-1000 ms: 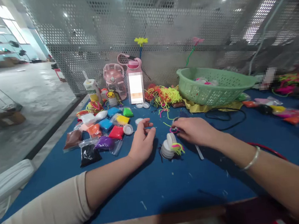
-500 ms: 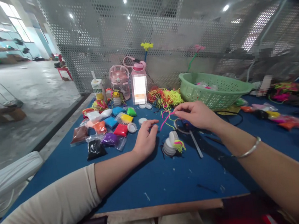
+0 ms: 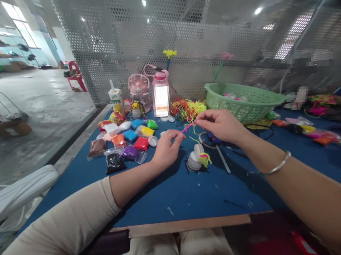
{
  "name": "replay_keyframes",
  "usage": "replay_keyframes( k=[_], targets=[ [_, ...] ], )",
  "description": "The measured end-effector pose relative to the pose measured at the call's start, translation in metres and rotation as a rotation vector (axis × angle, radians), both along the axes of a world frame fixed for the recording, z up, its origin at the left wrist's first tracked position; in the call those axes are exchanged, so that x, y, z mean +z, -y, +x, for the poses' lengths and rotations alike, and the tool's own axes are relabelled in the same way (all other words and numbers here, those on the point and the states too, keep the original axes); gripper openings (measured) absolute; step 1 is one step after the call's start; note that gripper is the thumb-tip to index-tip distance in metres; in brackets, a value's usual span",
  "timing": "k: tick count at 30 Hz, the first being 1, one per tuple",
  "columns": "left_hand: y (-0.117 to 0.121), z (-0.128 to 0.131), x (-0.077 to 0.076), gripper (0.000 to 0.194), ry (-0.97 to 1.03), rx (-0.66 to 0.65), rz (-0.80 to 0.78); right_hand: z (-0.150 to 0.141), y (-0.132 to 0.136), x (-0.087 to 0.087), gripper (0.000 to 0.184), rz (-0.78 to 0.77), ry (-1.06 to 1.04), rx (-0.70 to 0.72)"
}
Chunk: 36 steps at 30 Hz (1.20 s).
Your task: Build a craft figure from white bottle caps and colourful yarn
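Blue covers the top of the desk (image 3: 193,200), and a strip of bare wood (image 3: 189,225) runs along its front edge. A thin dark strand (image 3: 234,204) lies near that edge, right of the middle.

Farther in, near the middle of the desk, stands a stack of white discs (image 3: 194,162). Another white disc (image 3: 198,150) is upright on top, with a yellow and pink tuft (image 3: 204,159) at its right side. A white stick (image 3: 223,160) lies to the right of the stack.

The left hand (image 3: 166,149) is beyond the stack and to its left; its thumb and fingers grasp one end of a pink string (image 3: 189,126). The right hand (image 3: 225,126) grasps the opposite end between thumb and fingertips. The string spans the gap between both hands, above the desk.

Left of the left hand, small bags are grouped: black (image 3: 115,161), purple (image 3: 129,153), brown (image 3: 96,147) and red (image 3: 141,143) at the front, with blue, yellow and green behind. A round white lid (image 3: 153,141) is beside the red bag.

Toward the back edge, from left to right: a drink cup (image 3: 115,100), two pink bottles (image 3: 138,84), a tangled string heap (image 3: 188,109) and a green basket (image 3: 248,109). Perforated metal sheet (image 3: 178,29) rises behind them.
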State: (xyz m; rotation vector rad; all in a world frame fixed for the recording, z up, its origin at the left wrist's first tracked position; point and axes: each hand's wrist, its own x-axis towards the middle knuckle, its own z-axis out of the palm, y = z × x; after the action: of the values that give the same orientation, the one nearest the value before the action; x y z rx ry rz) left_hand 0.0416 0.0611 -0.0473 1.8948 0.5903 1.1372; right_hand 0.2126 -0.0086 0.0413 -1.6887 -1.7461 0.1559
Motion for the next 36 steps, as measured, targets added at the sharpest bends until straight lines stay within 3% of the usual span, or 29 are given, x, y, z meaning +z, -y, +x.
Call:
replay_keyframes(
  k=[3, 7, 11, 14, 17, 19, 21, 23, 27, 32, 36],
  targets=[
    [0.001, -0.002, 0.009, 0.032, 0.003, -0.013, -0.056, 0.009, 0.012, 0.003, 0.023, -0.059, -0.009, -0.048],
    [0.007, -0.010, 0.041, 0.033, -0.014, -0.105, -0.045, 0.013, 0.039, 0.013, 0.034, -0.113, -0.187, -0.042],
    [0.019, -0.023, 0.077, 0.032, -0.152, -0.260, 0.063, -0.003, 0.063, 0.022, 0.033, 0.050, -0.482, 0.004],
    [0.031, -0.030, 0.091, 0.032, -0.195, -0.296, 0.119, -0.024, 0.071, 0.023, 0.025, 0.150, -0.565, 0.064],
    [0.042, -0.033, 0.096, 0.032, -0.245, -0.298, 0.171, -0.040, 0.073, 0.022, 0.047, -0.033, -0.595, 0.237],
    [0.048, -0.034, 0.096, 0.033, -0.267, -0.278, 0.224, -0.045, 0.072, 0.021, 0.057, -0.212, -0.582, 0.323],
    [0.052, -0.035, 0.095, 0.035, -0.262, -0.229, 0.273, -0.043, 0.072, 0.023, 0.038, -0.271, -0.518, 0.329],
    [0.055, -0.036, 0.095, 0.035, -0.239, -0.174, 0.317, -0.036, 0.073, 0.026, 0.015, -0.203, -0.403, 0.310],
    [0.060, -0.033, 0.089, 0.032, -0.213, -0.160, 0.315, -0.013, 0.074, 0.025, 0.017, -0.041, -0.149, 0.309],
    [0.056, -0.022, 0.053, 0.024, -0.034, -0.039, 0.118, 0.012, 0.065, -0.009, 0.017, 0.042, -0.190, 0.188],
    [0.051, -0.019, 0.015, 0.012, -0.044, 0.034, 0.155, 0.020, 0.066, -0.033, 0.017, 0.053, -0.131, 0.118]
  ],
)
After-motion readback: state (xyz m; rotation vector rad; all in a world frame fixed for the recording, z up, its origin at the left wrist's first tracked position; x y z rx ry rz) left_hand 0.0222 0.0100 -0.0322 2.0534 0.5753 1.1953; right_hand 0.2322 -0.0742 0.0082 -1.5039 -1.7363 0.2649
